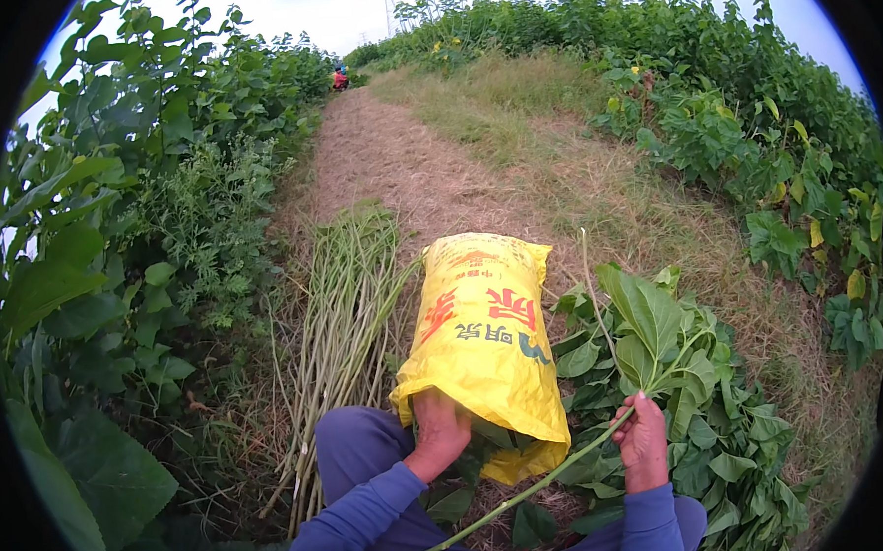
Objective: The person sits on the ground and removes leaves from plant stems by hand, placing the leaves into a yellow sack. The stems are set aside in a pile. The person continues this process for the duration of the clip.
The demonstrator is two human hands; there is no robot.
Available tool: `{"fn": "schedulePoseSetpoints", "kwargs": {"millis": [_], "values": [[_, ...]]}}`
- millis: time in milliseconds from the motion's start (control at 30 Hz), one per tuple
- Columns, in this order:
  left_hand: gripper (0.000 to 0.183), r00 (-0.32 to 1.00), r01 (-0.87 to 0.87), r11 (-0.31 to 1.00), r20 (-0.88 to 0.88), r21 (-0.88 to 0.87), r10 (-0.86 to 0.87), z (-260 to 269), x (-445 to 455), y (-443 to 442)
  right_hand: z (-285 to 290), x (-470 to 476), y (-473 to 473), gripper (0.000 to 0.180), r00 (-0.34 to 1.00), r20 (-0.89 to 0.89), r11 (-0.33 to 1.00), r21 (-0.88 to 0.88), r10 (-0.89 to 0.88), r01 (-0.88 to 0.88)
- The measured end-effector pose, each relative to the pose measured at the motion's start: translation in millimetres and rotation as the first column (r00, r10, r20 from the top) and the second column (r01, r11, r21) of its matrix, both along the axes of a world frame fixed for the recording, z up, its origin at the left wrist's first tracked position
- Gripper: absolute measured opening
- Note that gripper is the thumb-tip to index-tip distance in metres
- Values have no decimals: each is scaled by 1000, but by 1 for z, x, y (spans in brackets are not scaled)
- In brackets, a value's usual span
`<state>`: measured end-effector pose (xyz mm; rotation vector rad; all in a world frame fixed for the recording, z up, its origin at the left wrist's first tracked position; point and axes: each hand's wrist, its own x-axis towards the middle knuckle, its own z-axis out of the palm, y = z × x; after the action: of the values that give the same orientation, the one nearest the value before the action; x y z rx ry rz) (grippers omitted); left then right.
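My left hand reaches into the mouth of a yellow woven plastic sack that lies between my knees. Its fingers are hidden inside, so what they hold does not show. The sack bears printed writing, and green leaves show in its opening. My right hand pinches a long green stem just below its leafy tip. The stem's lower length is bare and slants down across my lap. Beneath and beside this hand lies a heap of leafy branches.
A bundle of stripped stems lies left of the sack. Tall leafy plants crowd the left, with more bushes along the right. A dirt path runs ahead to a distant person in red. Loose leaves lie before me.
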<state>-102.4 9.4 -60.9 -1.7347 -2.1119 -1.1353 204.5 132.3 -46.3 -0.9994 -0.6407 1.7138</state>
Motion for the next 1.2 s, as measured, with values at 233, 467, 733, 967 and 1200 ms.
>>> {"fn": "schedulePoseSetpoints", "kwargs": {"millis": [233,467,733,967,1200], "values": [[61,990,-43,989,126,-142,61,30,15,-23,4,-2,-2,25,1000,8,1000,-8,-5,5],[44,711,551,802,633,-231,-306,37,80,-62,8,-7,-2,24,1000,18,1000,12,8,-8],[26,232,807,540,969,-241,87,31,106,-43,16,1,-5,26,993,115,997,73,27,-35],[20,121,739,639,975,-215,187,66,79,-36,28,-4,-4,21,940,317,969,243,-129,52],[21,81,767,607,971,-206,227,93,84,-32,30,-3,-5,36,794,533,826,559,-292,-71]]}}
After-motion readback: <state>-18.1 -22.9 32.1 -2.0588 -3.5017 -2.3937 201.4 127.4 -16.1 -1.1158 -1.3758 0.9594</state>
